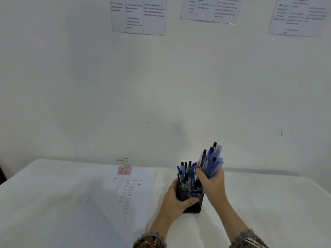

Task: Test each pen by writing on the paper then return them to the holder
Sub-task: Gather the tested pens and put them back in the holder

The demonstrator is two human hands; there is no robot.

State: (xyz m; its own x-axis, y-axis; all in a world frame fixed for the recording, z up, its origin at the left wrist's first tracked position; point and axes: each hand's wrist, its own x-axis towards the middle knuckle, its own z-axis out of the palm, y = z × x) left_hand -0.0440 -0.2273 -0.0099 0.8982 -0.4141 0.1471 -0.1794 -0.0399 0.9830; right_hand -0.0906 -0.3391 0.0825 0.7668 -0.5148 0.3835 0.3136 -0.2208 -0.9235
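A black mesh pen holder (194, 203) stands on the white table, right of the paper. My left hand (174, 199) grips it from the left, thumb across its front. Several blue pens (187, 174) stand inside it. My right hand (212, 181) grips a bundle of several blue pens (212, 161) with black tips, held upright just above and to the right of the holder's rim. The sheet of paper (125, 194) lies at centre left, covered with rows of small scribbled marks.
A pink binder clip (124, 169) sits at the paper's far edge. The table (268, 203) is covered in white cloth and backs onto a white wall with printed sheets (138, 17) taped high up. Patterned sleeves show at the bottom edge.
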